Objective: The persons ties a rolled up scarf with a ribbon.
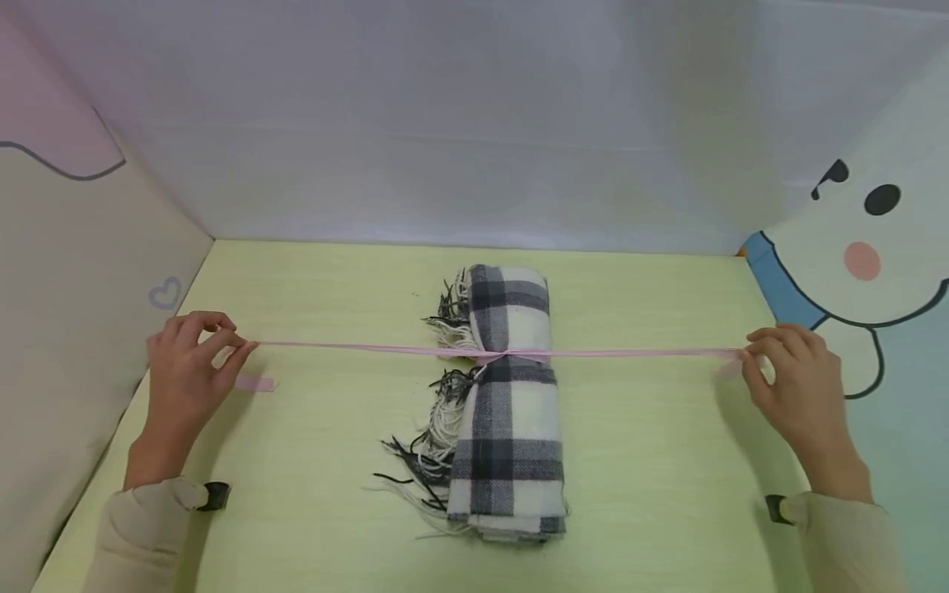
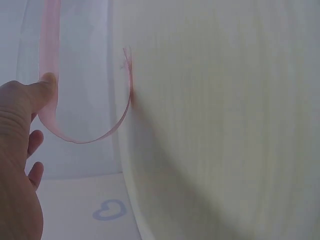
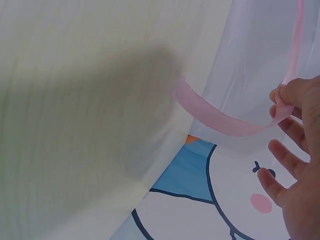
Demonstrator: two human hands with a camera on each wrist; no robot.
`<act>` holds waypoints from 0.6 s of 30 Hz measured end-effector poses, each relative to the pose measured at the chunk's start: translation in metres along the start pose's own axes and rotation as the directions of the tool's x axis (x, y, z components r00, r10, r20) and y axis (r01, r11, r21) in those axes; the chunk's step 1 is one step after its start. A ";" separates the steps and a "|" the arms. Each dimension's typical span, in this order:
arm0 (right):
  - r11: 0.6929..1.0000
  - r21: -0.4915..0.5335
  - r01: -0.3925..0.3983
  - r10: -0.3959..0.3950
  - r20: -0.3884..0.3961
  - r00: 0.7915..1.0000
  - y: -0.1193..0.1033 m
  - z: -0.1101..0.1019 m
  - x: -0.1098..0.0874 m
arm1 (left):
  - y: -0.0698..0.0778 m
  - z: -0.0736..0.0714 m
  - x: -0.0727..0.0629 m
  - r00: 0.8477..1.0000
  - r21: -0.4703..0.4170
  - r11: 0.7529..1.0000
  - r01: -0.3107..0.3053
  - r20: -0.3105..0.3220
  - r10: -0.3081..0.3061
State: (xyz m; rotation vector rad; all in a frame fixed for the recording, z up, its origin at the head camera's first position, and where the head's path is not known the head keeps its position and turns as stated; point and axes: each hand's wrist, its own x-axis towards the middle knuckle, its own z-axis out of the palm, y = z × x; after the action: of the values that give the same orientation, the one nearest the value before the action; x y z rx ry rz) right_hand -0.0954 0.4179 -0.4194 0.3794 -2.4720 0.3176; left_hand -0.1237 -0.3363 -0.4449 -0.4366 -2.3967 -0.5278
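Observation:
A folded black, grey and white checked scarf [image 1: 516, 436] lies lengthwise on the table, its fringe spilling out on the left. Around its upper middle runs a pink ribbon [image 1: 630, 354], crossed on top and cinching the cloth. Thumb and fingertips of my left hand [image 1: 194, 362] pinch the ribbon's left length, drawn out straight. On the other side my right hand [image 1: 797, 391] pinches the right length, also stretched. Loose ribbon tails hang below both hands: the left wrist view shows one tail [image 2: 82, 142] curving to the table, and the right wrist view another tail [image 3: 220, 122].
A pale yellow tabletop [image 1: 326, 461] lies beneath everything. Behind it rises a white sheet wall [image 1: 460, 165]. The left side panel [image 1: 67, 288] carries a blue heart, and the right panel [image 1: 890, 461] a cartoon figure.

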 end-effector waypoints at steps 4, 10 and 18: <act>1.000 -0.003 0.009 -0.009 0.018 1.000 0.004 0.002 0.009 | -0.001 -0.003 0.008 1.000 -0.007 1.000 0.005 0.004 -0.004; 0.995 0.057 0.079 -0.080 0.020 0.997 0.013 0.006 0.032 | 0.001 -0.011 0.032 1.000 0.026 1.000 0.001 0.022 -0.002; 0.991 0.081 0.109 -0.116 0.094 0.989 0.006 0.011 0.066 | 0.016 0.002 0.068 0.996 -0.011 0.996 -0.084 0.013 0.084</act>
State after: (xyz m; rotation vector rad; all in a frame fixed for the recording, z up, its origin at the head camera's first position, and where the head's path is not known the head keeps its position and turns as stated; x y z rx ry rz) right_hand -0.1538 0.4070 -0.3888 0.5773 -2.5273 0.3543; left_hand -0.1684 -0.3091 -0.3980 -0.5443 -2.3778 -0.5021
